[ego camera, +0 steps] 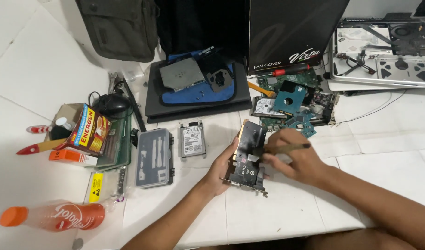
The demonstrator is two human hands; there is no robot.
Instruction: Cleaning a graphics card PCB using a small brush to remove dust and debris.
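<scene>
Near the middle of the table, the left hand [220, 170] has its grip closed around a black expansion card [247, 155], thumb along the left edge and fingers underneath, tilting it up so its face is in plain view. The right hand [298, 162] is closed on a thin brush [286, 149], pinched like a pen, with the tip resting on the card's upper face; holding the card off the surface that way lets the brush reach across it freely. The card's metal bracket [249, 185] points toward the near edge.

Just left of the card lies a bare hard drive [192, 140], and beside that a small grey tool case [154, 157], both close enough to reach. Just beyond the right hand sits a heap of green and blue circuit boards [295, 104] with another drive among them, pushed back out of the working spot. A red-handled screwdriver [291, 71] lies at the far side of that heap. Farther left, a closed dark laptop [198, 99] carries a blue mat with a metal plate on it. An opened laptop chassis [383, 55] rests at the far right. At the near left corner an orange bottle [53, 216] lies on its side, well apart from the hands, and a red-and-yellow carton [88, 129] sits beyond it.
</scene>
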